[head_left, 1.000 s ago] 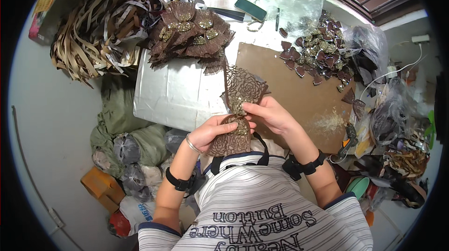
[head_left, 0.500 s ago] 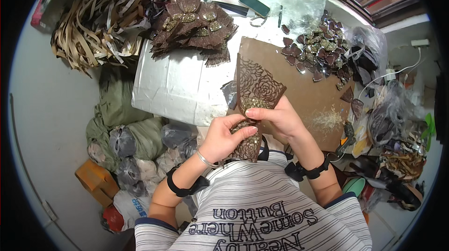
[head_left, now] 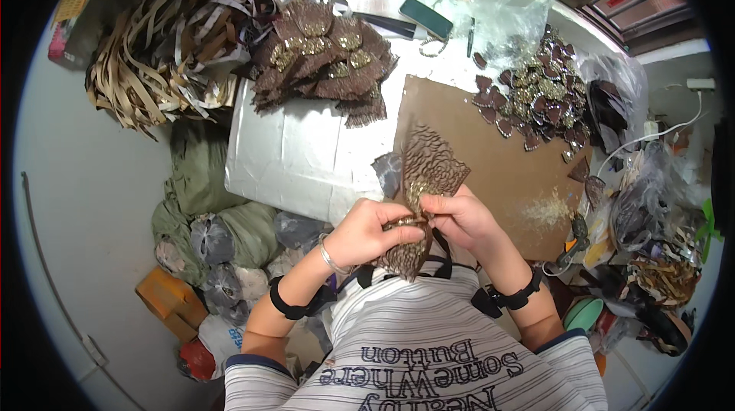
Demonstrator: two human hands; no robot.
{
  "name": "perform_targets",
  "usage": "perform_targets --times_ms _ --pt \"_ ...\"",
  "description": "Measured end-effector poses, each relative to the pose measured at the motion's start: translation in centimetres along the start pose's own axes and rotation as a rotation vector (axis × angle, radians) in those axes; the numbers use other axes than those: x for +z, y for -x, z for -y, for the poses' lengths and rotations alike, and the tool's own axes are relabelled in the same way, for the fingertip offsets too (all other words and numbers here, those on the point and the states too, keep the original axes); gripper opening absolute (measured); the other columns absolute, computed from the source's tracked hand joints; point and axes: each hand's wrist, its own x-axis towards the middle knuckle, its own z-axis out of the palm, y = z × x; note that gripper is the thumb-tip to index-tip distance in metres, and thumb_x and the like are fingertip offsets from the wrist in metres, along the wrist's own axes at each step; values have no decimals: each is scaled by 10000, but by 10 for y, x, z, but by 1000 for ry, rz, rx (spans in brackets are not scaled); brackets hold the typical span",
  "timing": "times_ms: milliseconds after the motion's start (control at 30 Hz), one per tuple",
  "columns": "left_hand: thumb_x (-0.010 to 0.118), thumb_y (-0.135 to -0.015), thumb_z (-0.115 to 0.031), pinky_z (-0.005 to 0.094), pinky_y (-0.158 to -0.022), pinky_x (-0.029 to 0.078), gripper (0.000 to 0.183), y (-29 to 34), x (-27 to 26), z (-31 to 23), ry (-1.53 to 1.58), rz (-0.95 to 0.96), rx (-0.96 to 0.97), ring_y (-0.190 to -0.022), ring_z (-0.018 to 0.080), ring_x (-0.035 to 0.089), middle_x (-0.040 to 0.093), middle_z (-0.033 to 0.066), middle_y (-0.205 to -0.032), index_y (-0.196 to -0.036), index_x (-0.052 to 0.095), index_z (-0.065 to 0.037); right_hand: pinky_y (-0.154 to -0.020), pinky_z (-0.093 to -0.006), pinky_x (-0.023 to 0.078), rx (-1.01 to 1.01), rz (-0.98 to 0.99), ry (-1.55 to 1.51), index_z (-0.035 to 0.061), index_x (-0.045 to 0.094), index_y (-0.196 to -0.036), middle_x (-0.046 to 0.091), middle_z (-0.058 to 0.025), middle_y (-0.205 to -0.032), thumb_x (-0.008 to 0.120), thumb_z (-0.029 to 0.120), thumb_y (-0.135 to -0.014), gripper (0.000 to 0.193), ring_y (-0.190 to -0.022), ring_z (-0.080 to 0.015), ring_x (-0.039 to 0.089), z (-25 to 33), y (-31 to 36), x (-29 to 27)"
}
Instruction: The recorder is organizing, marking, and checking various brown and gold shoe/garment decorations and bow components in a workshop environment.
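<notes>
Both hands hold a brown lace bow [head_left: 433,160] with a rose-like pattern and gold sequins, just in front of my body. My left hand [head_left: 369,233] is closed on its middle and lower part, thumb and fingers pinching the sequined area. Pressed against the middle from the other side is my right hand [head_left: 467,220], also closed, its thumb on the sequins. The upper half fans out above my hands and the lower half hangs toward my shirt. Motion slightly blurs the lace. A small dark grey piece [head_left: 387,172] lies just behind the bow.
A stack of brown sequined bows [head_left: 329,66] sits on the white-covered table [head_left: 283,158], beside heaped ribbon strips [head_left: 145,59]. Small brown-and-gold pieces [head_left: 543,89] pile up on the brown board [head_left: 490,174]. A phone [head_left: 426,18] lies at the back; a glue gun [head_left: 576,239] is at right.
The bow has tilted and its middle looks more pinched. My right fingers have curled in closer around it. The whole view has shifted slightly.
</notes>
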Motion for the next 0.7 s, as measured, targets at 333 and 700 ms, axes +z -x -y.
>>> perform_targets --times_ms 333,700 --pt "721 -760 -464 406 -776 470 503 -133 -255 30 -1042 -808 -131 -931 273 599 615 145 -989 -1006 617 -37 -794 -229 470 -149 -221 319 -1 571 -1192 619 -34 -950 572 198 -935 325 -852 -96 572 27 -27 -60" --pt "794 -680 -333 440 -974 383 921 -142 15 188 -950 -462 -157 -1186 388 408 394 215 -1290 -1396 303 -27 -740 -236 479 79 -396 246 15 591 -1137 619 -37 -884 535 177 -937 264 -791 -101 571 -27 -22 -110"
